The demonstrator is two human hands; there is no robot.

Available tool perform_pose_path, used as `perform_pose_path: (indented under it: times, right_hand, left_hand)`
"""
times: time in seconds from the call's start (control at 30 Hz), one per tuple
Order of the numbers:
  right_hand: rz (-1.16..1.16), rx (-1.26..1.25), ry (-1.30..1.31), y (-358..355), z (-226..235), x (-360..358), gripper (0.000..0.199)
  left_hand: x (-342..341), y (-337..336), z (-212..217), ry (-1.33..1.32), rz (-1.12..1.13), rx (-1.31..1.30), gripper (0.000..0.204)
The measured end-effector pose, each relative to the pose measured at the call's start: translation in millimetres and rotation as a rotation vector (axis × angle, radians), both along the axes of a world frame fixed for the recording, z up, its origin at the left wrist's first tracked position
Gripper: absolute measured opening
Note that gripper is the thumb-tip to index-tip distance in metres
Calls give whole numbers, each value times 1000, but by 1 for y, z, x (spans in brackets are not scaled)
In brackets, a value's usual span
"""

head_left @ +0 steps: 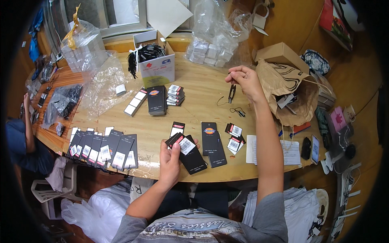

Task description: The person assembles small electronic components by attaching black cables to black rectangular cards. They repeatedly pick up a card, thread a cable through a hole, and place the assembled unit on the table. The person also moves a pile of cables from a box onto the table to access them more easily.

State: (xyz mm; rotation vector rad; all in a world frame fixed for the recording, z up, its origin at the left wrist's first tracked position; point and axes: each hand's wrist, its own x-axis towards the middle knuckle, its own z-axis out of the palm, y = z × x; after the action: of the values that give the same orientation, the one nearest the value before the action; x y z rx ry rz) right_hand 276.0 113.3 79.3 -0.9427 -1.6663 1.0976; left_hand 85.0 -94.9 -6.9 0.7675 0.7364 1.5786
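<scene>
My left hand (170,163) is closed round a small fan of black hang tags (193,162), one with a white barcode label facing up. Raised over the right side of the table, my right hand (246,82) pinches a black hang-tag string (231,93), which dangles from the fingertips. A second black string (239,112) lies on the wood below it. Just right of my left hand are large black tags (210,137) and a small pile of barcode tags (235,137). One more tag (177,128) rests beyond my left hand.
A white box (157,69) of black strings stands at the back. Before it are stacked black tags (156,101). A row of labelled tags (103,150) spreads along the front left edge. A brown paper bag (291,93) and written sheets (289,152) are right. Another person's arm (28,121) shows far left.
</scene>
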Motion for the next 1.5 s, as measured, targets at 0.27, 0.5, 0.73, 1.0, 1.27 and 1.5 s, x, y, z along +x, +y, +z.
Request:
perform_pose_path:
  times: [0.27,0.5,0.73,1.0,1.27,1.5]
  right_hand:
    - [136,-114,440,-45,23,-11,22]
    - [175,-70,306,-99,35,-17,12]
    - [38,102,-140,-145,-22,-60,7]
    - [60,114,-98,-158,-40,-80,7]
    - [141,-44,104,-158,-44,-81,7]
    - [251,-119,221,-157,-42,-79,6]
  left_hand:
    - [-4,8,5,-75,9,-81,21]
    - [-4,13,3,-120,142,-79,22]
    - [-4,16,0,166,413,67,27]
    - [-4,6,11,424,557,192,24]
    - [-8,4,11,595,609,291,23]
    - [-8,5,6,631,627,340,24]
